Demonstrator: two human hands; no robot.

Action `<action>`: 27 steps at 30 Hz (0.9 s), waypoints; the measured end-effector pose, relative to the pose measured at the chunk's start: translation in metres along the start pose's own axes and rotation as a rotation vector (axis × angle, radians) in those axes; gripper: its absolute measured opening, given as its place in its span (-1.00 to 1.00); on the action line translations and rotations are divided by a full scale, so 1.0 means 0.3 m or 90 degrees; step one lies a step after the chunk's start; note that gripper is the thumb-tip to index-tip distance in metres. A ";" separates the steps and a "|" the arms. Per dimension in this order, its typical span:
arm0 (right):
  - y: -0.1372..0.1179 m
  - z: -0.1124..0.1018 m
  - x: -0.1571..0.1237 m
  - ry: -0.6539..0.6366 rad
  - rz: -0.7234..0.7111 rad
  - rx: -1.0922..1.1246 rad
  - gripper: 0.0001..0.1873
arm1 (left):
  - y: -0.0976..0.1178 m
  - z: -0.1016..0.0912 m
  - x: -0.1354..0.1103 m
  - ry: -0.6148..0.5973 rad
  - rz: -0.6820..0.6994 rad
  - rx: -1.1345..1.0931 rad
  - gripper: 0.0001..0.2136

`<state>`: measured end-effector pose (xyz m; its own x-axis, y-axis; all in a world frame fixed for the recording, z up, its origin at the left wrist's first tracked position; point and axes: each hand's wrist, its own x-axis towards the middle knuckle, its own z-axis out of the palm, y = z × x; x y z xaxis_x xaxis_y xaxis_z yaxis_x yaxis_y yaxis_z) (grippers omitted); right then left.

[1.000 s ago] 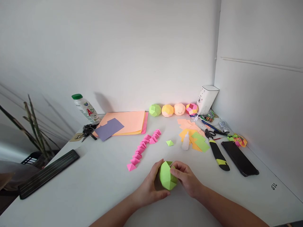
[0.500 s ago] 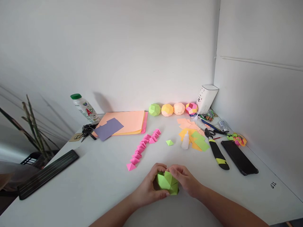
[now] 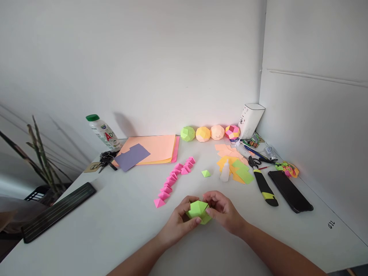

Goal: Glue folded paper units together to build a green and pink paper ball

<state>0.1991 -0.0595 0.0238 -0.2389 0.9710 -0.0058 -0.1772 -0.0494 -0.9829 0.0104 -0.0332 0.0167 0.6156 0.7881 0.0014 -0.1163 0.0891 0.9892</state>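
Observation:
Between my hands, just above the front of the table, is a green folded-paper polyhedron (image 3: 199,209) with a dark gap along its right side. My left hand (image 3: 180,222) wraps round its left side, thumb along the lower front. My right hand (image 3: 223,212) pinches the right edge of the paper with thumb and forefinger near the gap. Beyond them lie a single small green folded piece (image 3: 206,173) and a row of pink folded pieces (image 3: 169,183). A white glue bottle (image 3: 225,171) stands to the right of the green piece.
Finished paper balls (image 3: 203,134) line the wall beside a white box (image 3: 251,120). Loose paper cutouts (image 3: 243,172), a utility knife (image 3: 266,188) and a black phone (image 3: 290,191) lie right. Coloured sheets (image 3: 155,147), keys (image 3: 107,158), a bottle (image 3: 104,132) and a black bar (image 3: 59,212) are left.
The green polyhedron has been raised a little and turned, showing a different face and a gap. My right hand has shifted its fingers to its right edge.

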 end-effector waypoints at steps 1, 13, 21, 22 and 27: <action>-0.002 0.002 0.000 -0.008 0.002 -0.005 -0.70 | -0.004 0.000 -0.002 -0.004 0.003 -0.008 -0.77; -0.035 0.008 -0.021 -0.045 -0.041 -0.099 -0.76 | 0.001 0.006 -0.010 -0.019 -0.074 -0.154 -0.81; -0.054 0.016 -0.019 -0.071 -0.031 -0.112 -0.84 | -0.004 0.010 -0.014 -0.041 -0.129 -0.193 -0.78; -0.054 0.017 -0.019 -0.067 -0.033 -0.125 -0.84 | -0.001 0.012 -0.014 -0.038 -0.133 -0.181 -0.77; -0.050 0.017 -0.014 -0.043 -0.023 -0.188 -0.84 | 0.022 0.021 -0.012 -0.027 -0.141 -0.147 -0.74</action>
<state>0.1978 -0.0641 0.0395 -0.3015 0.9529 0.0333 0.0955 0.0649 -0.9933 0.0124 -0.0393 0.0242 0.6775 0.7083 -0.1984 -0.1465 0.3943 0.9072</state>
